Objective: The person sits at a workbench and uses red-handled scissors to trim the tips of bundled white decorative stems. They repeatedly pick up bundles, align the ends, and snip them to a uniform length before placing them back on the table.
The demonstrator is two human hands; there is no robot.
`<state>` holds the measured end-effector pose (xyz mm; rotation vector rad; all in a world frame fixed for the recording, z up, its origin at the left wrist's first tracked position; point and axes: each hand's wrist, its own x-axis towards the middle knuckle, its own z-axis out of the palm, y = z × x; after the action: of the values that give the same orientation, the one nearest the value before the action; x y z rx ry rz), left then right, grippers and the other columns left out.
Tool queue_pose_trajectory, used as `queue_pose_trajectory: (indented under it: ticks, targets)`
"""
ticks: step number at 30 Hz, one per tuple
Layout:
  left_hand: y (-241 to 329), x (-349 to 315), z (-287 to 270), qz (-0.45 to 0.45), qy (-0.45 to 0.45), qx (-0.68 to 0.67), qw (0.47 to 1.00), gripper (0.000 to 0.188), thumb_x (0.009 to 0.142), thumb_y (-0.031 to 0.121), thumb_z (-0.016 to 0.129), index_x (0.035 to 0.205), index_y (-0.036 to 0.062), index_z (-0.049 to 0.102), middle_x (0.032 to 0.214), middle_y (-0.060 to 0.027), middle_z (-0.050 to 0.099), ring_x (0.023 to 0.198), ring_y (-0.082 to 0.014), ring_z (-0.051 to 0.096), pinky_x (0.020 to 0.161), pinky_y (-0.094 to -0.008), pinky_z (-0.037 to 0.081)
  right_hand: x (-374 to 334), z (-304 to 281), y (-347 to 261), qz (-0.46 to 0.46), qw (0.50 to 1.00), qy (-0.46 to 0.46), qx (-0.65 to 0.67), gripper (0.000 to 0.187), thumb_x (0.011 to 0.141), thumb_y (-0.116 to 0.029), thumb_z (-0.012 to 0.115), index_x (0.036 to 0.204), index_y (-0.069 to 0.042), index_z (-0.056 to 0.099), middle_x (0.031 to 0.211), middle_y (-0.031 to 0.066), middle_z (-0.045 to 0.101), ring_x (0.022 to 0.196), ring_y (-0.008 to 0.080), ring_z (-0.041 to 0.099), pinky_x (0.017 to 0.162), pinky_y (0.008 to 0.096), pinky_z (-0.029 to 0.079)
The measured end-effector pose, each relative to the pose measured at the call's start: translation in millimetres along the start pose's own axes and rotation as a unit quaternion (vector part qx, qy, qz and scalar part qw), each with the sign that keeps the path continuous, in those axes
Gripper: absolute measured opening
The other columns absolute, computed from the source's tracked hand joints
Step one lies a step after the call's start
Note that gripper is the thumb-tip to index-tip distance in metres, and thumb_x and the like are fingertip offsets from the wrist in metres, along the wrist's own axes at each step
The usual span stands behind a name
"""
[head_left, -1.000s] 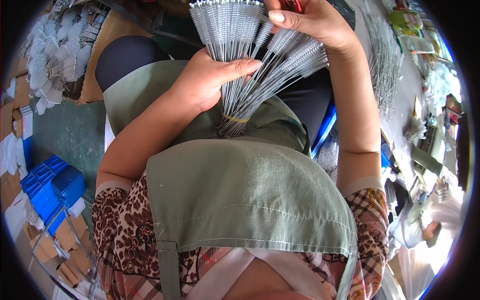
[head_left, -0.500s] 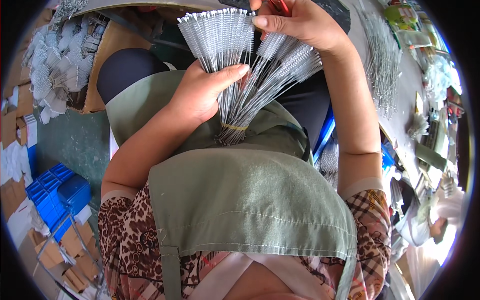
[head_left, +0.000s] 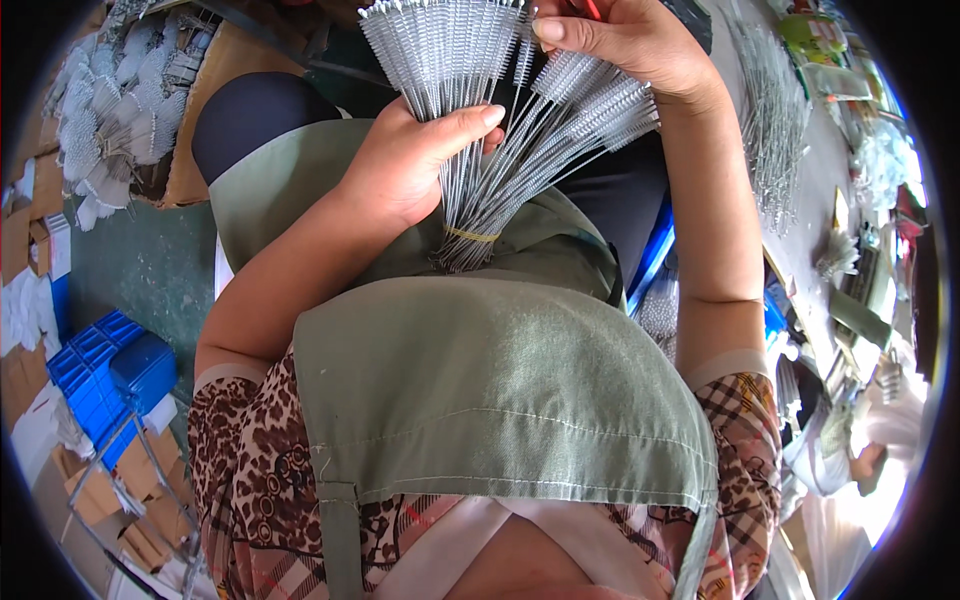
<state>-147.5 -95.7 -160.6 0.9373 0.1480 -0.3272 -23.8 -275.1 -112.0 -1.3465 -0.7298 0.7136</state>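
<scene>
Left hand [head_left: 405, 165]: gripping the wire stems of a fanned bundle of thin bristle brushes [head_left: 520, 110].
Right hand [head_left: 625, 40]: pinching brush tips at the fan's top.
Bundle: resting over the lap, against the green apron [head_left: 500, 390].

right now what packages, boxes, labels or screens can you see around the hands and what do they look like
Green and yellow flat packets: far right on the table top, small, print too blurred to tell.
Brown cardboard sheet: upper left, beside the white brush pile.
Blue plastic crates: left on the floor, ribbed, rectangular.
Small brown cartons: lower left, open, stacked loosely.
No screens visible.
</scene>
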Motion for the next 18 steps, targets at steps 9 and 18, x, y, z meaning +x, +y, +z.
queue_pose_trajectory:
  ticks: [9, 18]
  targets:
    - [-0.9, 5.6, -6.6, -0.011, -0.044, 0.025, 0.999, 0.015, 0.078, 0.006, 0.063, 0.09, -0.0008, 0.06, 0.081, -0.0069, 0.061, 0.075, -0.0159, 0.059, 0.067, -0.0292, 0.046, -1.7, -6.9, 4.0, 0.002, 1.0, -0.02, -0.014, 0.016, 0.085, -0.005, 0.058, 0.1, -0.002, 0.055, 0.082, 0.0019, 0.059, 0.075, 0.0084, 0.056, 0.07, 0.0219, 0.047]
    - [-1.8, 6.7, -9.4, -0.031, -0.033, -0.031, 0.998, 0.016, 0.077, 0.005, 0.064, 0.091, -0.0017, 0.061, 0.084, -0.0081, 0.062, 0.076, -0.0158, 0.059, 0.068, -0.0275, 0.047, -5.0, 6.9, -14.6, 0.047, 0.996, 0.015, -0.076, 0.013, 0.088, 0.0, 0.048, 0.1, -0.001, 0.053, 0.082, 0.0038, 0.058, 0.077, 0.0108, 0.055, 0.072, 0.0244, 0.046]
